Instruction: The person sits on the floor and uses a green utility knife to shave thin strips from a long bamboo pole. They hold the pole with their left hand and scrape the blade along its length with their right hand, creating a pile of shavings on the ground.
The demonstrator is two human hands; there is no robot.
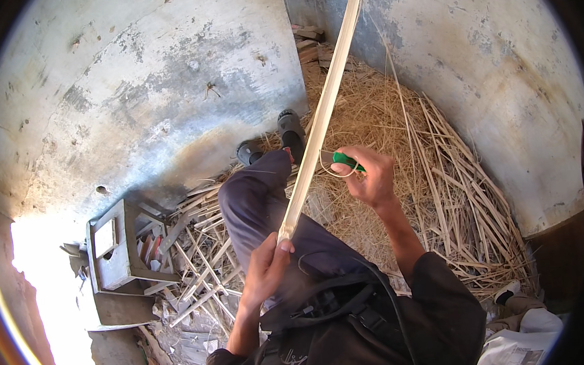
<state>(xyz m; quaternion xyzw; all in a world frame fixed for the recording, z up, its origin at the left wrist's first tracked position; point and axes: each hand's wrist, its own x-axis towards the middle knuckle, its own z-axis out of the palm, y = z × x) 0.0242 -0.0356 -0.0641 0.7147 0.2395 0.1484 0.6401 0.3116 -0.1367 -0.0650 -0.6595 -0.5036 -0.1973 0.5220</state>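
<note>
My left hand (267, 260) grips the lower end of a long, pale wooden strip (328, 111), with the thumb laid along it. The strip slants up and away to the right, over my bent leg. My right hand (373, 181) is closed round the green handle of a knife (347, 160), just right of the strip. Little of the blade shows; it points toward the strip's edge, and I cannot tell if it touches. A thin pale shaving (343, 174) curls below the handle, by my right fingers.
Curly shavings (360, 106) heap up ahead, beside long thin sticks (479, 222) on the right. A worn wooden box-like stand (115, 277) is at left, near crossed sticks (202, 293). Grey walls (188, 82) rise ahead. Another person's shoe (507, 293) shows at lower right.
</note>
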